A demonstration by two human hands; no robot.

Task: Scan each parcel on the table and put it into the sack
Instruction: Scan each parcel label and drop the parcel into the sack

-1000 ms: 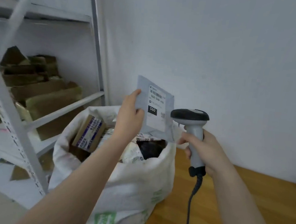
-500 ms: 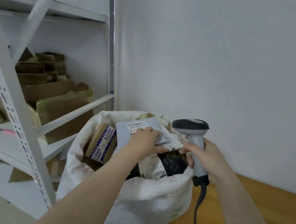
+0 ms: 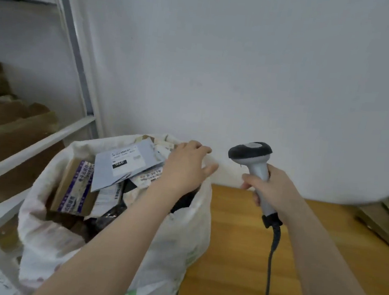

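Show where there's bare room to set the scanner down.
The wooden table is bare between the sack and the scanner cord, and from the cord to the blurred brown items at right. The sack mouth is crowded with parcels, grey mailer on top.

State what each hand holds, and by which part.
The right hand grips the scanner by its grey handle. The left hand holds nothing, open over the sack.

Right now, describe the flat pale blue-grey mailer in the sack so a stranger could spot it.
Find the big white woven sack between the grey metal shelving and the wooden table. On top of its heap, just left of the open left hand, lies the flat pale blue-grey mailer. Unlike the brown cardboard box beside it, it bears a white label with a black block.
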